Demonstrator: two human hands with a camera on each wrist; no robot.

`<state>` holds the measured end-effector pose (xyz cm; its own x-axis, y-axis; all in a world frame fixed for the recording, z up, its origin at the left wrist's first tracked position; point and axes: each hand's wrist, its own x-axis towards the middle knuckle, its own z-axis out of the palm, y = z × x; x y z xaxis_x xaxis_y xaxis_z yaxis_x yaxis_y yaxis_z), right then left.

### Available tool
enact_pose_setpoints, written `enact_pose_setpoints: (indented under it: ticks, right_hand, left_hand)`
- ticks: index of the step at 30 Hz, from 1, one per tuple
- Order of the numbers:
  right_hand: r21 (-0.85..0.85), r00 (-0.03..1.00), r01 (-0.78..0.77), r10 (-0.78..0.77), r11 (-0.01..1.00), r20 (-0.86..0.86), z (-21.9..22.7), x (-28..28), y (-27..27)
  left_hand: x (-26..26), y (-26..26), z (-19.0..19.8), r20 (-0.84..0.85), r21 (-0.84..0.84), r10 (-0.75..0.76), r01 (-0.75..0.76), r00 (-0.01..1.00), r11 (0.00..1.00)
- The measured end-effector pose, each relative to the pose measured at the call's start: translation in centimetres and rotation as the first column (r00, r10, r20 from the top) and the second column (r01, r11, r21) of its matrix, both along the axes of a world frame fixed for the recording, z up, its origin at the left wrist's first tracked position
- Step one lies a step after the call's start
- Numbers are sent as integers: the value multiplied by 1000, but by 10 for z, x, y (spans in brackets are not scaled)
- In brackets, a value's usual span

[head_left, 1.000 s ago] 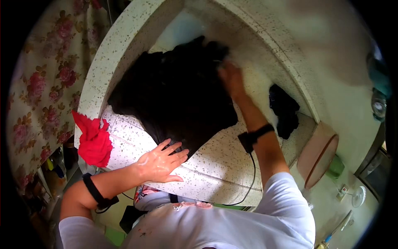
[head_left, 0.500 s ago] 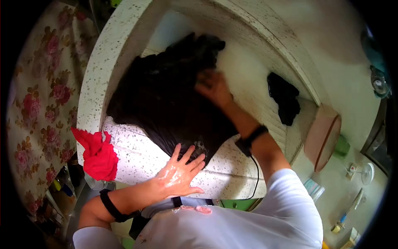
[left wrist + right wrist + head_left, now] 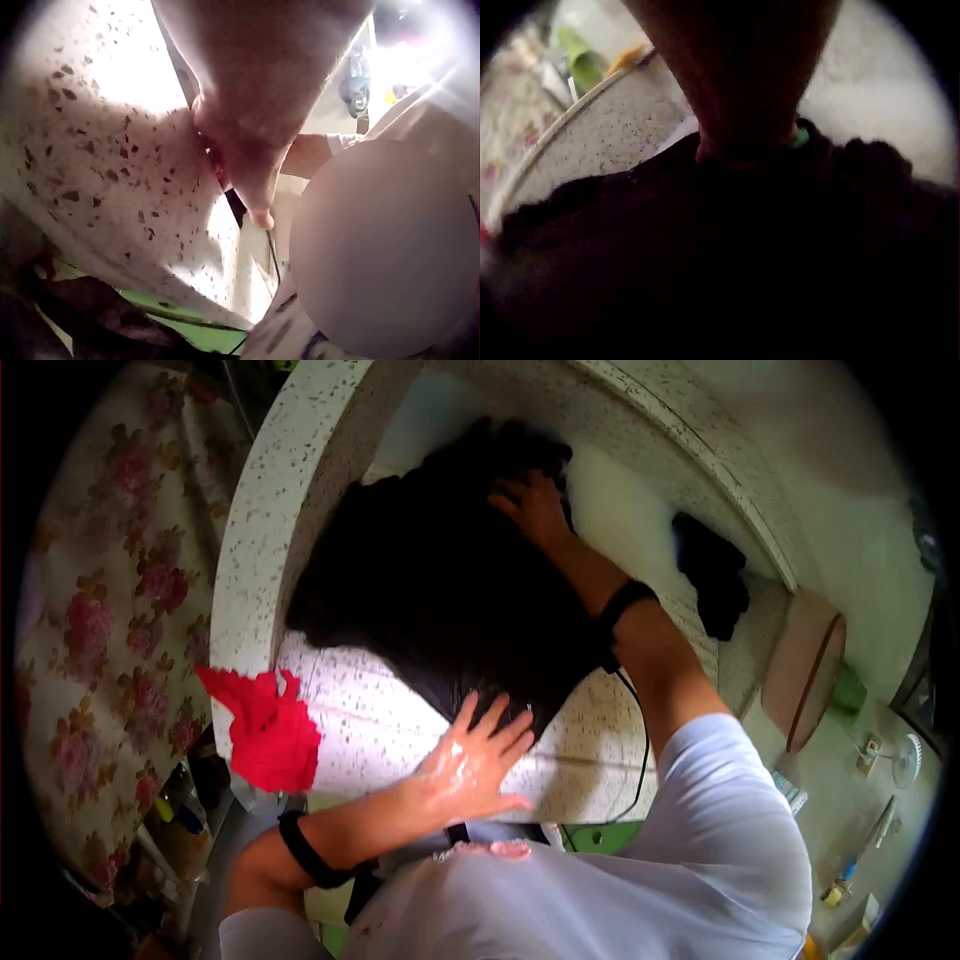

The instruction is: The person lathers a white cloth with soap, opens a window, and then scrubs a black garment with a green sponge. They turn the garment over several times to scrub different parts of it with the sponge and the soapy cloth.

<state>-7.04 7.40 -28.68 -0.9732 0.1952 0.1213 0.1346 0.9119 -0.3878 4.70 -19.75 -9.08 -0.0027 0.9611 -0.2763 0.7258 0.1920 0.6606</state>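
Observation:
A wet black garment [image 3: 430, 570] lies spread over a speckled stone washing slab [image 3: 350, 710]. My left hand [image 3: 475, 765] presses the garment's near end with fingers spread, its back wet and shiny with suds. In the left wrist view the left hand [image 3: 251, 172] hangs over the slab's edge. Farther up the cloth is my right hand [image 3: 540, 510], fingers bent over the dark fabric. Beneath it, in the right wrist view, a small green thing [image 3: 802, 138] pokes out at the hand's side; most of it is hidden, and I cannot tell its kind.
A crumpled red cloth [image 3: 275, 735] hangs at the slab's left corner. Another black cloth piece [image 3: 712, 575] lies to the right inside the basin. Beyond the wall [image 3: 690, 455] stands a pink tub [image 3: 800, 670]. A floral curtain [image 3: 90, 620] hangs at left.
My right hand has swept inward over the garment, then farther away up it. The left hand stays pressed on the near end. The head view has shifted a little.

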Motion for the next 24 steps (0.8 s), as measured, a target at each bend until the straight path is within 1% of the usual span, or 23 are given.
enact_pose_setpoints:
  ticks: [1,2,3,4,5,6,7,8,9,10,11,12,13,14,16,17,18,19,20,21,23,24]
  right_hand:
    - [-104,987,-158,160,982,13,4,14,-6]
    - [-195,949,-308,315,931,5,27,28,-17]
    - [-281,886,-449,464,848,-14,59,43,-31]
    - [-473,853,-441,520,763,44,123,77,-62]
    - [-412,829,-502,559,760,21,147,119,-83]
    - [-572,886,-359,461,738,39,144,141,-86]
    - [-708,925,-218,374,672,71,127,159,-82]
    - [-670,958,-166,279,724,64,106,151,-70]
    - [-460,978,-176,209,870,22,82,117,-49]
    - [-215,985,-169,170,962,-15,59,81,-26]
    - [-76,992,-127,125,989,-25,42,49,-3]
    - [-76,996,-86,87,993,5,31,22,14]
    - [-83,997,-34,40,996,63,31,21,21]
    - [-147,989,-90,106,985,106,40,36,12]
    - [-254,954,-203,249,946,165,67,58,-11]
    - [-422,907,-312,399,851,134,114,86,-41]
    - [-575,846,-395,527,717,76,154,111,-65]
    - [-554,902,-291,417,780,114,151,113,-60]
    - [-526,940,-193,310,828,143,138,112,-50]
    - [-499,963,-98,208,861,170,121,113,-37]
    - [-458,976,101,2,883,219,86,115,-19]
    - [-278,977,79,-20,957,211,69,99,6]
  left_hand:
    - [2,-3,2,12,9,21,-21,1000,1000]
    - [0,-2,0,17,30,40,-41,999,999]
    - [0,-3,-3,20,53,53,-54,998,997]
    - [0,-3,-2,7,63,59,-60,998,996]
    - [1,-2,1,86,-56,18,-13,996,998]
    - [-1,-1,0,160,-172,-16,44,987,984]
    - [-4,0,-2,74,-53,-21,25,997,998]
    - [-4,-1,-2,-7,58,-11,12,1000,998]
    - [-5,0,-2,-15,68,-15,16,1000,998]
    - [-5,1,-2,-13,53,-34,35,999,998]
    - [-6,0,-3,-20,40,-33,34,999,999]
    - [-5,-1,-1,-18,32,-35,36,999,999]
    - [-2,-2,-6,-30,49,-17,18,999,999]
    - [-4,-4,-4,-2,13,4,-4,1000,1000]
    - [-19,-16,-3,18,17,31,-31,999,999]
    - [-33,-25,-6,17,43,11,-12,1000,999]
    - [-46,-30,-7,15,68,-13,12,1000,998]
    - [-58,-29,2,59,59,-52,48,997,997]
    - [-63,-28,3,55,69,-51,47,997,996]
    - [-61,-27,0,55,77,-40,36,998,996]
    - [-56,-26,5,72,56,-5,1,997,998]
    - [-51,-25,5,67,47,0,-3,998,999]
